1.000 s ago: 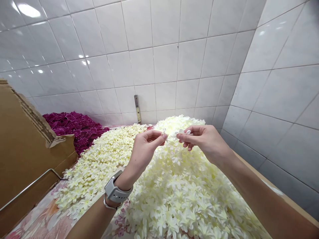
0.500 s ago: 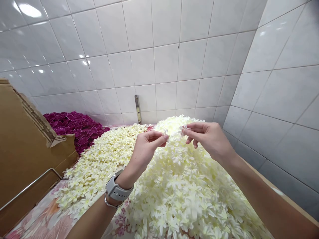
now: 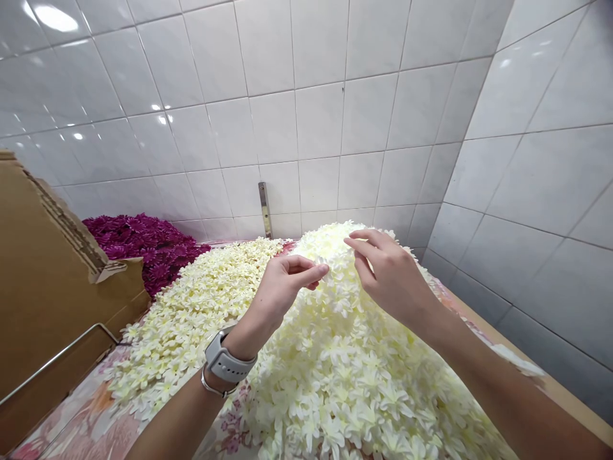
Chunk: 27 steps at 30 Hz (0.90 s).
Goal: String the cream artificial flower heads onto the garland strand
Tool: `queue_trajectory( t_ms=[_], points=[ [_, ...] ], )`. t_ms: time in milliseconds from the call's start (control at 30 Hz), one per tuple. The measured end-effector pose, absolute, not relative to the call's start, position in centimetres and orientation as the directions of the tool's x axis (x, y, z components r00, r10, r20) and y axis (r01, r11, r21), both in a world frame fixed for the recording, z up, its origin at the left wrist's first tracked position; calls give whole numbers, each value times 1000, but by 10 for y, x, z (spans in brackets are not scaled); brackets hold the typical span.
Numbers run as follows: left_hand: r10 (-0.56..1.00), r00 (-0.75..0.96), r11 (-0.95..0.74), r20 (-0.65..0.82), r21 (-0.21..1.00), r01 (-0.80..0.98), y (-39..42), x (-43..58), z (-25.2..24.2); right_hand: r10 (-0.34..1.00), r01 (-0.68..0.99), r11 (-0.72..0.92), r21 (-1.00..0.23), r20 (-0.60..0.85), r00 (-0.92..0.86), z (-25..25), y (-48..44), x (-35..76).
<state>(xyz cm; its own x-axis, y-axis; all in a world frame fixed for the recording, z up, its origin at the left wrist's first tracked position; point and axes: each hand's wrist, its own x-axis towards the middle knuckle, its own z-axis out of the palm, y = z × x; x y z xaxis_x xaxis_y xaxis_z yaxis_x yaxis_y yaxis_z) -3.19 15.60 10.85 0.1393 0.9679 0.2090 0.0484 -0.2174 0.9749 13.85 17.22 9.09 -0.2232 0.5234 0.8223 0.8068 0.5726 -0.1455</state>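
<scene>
Head view shows the left hand (image 3: 280,287) pinching what looks like one cream flower (image 3: 322,262) clear of the rest, likely to single it out, while the right hand (image 3: 390,278) hovers, fingers loosely parted, over one uncountable cream heap (image 3: 345,370) on the worktop (image 3: 90,428), near one purple pile (image 3: 143,243)

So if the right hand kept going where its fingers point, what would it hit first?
Likely the top of the cream flower heap, just past the right hand; the left hand sits lower. Depth is unclear.
</scene>
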Motion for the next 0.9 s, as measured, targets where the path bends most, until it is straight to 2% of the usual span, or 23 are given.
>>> queue_trajectory(
  t_ms=[67, 167, 267, 467, 533, 733, 900],
  points=[
    [967, 142, -218, 210, 975, 43, 156, -32, 108, 538, 760, 621, -189, 809, -238, 94, 168, 137],
    [965, 155, -220, 213, 975, 29, 156, -32, 109, 635, 592, 708, -385, 713, -296, 101, 161, 136],
    [954, 211, -222, 214, 975, 15, 157, -33, 108, 743, 458, 668, -587, 564, -361, 106, 157, 134],
    [927, 308, -197, 215, 976, -88, 163, -39, 106, 797, 262, 568, -780, 443, -410, 105, 161, 135],
    [929, 302, -203, 215, 976, -72, 162, -39, 107, 812, 242, 539, -807, 422, -402, 105, 161, 136],
    [938, 264, -234, 226, 972, -1, 156, -35, 110, 825, 309, 545, -779, 432, -365, 105, 160, 137],
    [960, 145, -238, 239, 971, -26, 158, -35, 108, 876, 313, 479, -820, 425, -226, 104, 166, 141]
  ],
)
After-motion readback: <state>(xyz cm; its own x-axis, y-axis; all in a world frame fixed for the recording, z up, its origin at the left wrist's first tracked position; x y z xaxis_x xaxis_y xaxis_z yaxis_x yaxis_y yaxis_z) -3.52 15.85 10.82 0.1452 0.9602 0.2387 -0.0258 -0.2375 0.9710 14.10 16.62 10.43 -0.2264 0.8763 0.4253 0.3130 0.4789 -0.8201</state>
